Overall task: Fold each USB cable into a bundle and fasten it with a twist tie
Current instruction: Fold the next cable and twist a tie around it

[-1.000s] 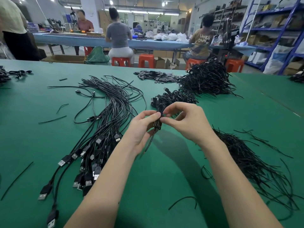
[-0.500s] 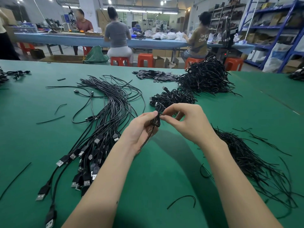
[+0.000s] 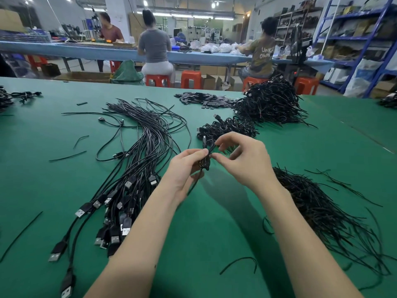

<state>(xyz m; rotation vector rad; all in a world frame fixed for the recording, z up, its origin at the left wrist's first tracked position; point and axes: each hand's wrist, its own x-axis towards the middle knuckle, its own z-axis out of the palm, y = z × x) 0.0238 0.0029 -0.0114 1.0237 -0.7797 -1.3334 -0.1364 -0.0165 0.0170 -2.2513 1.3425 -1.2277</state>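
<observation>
- Head view: over the middle of the green felt-topped table, the left hand curls its fingers round a small folded bundle of thin black USB cable, held up off the surface with a loose tail hanging below the palm.
- The right hand pinches thumb and forefinger at the bundle's waist, the other fingers lifted and spread; I judge a twist tie is being wound there, though the tie itself is too thin to pick out.
- The cable looks light and limp but springy, so I judge it wants a firm grip across the folded middle, not at the plugs, or the loops will fan open.
- Loose black USB cables with silver plugs fan towards the table's near left corner.
- A heap of thin black wire twist ties lies by the near right edge.
- Finished black tied bundles sit just beyond the hands, with a bigger pile of black bundles near the far edge.
- No boxes or trays stand on this table; everything lies bare on the felt.
</observation>
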